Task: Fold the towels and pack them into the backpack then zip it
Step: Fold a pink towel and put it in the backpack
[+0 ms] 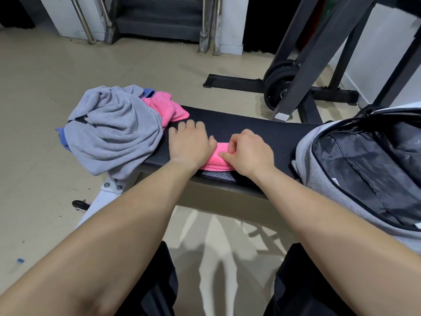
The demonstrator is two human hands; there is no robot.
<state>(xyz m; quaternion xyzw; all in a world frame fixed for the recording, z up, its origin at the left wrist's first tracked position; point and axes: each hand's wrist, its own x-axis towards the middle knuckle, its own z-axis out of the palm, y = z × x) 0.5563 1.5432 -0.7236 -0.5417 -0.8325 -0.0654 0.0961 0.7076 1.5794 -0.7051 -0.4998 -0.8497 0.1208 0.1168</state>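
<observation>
A small folded pink towel (pixel 215 159) lies on the black bench pad (pixel 246 131), mostly covered by my hands. My left hand (pixel 190 142) presses flat on its left part, fingers straight. My right hand (pixel 247 151) has its fingers curled onto the towel's right end, pinching the fabric. A pile of unfolded towels sits at the bench's left end: a grey one (pixel 114 131) on top, another pink one (pixel 166 106) behind it, and blue cloth (pixel 61 135) peeking out below. The grey backpack (pixel 364 167) lies at the right with its main compartment unzipped, showing black lining.
A white bench leg (pixel 107 190) angles down to the tiled floor on the left. Behind the bench stands a black rack with weight plates (pixel 280 85). Metal stair rails (pixel 207 23) are at the far wall. My legs in dark shorts are below the bench.
</observation>
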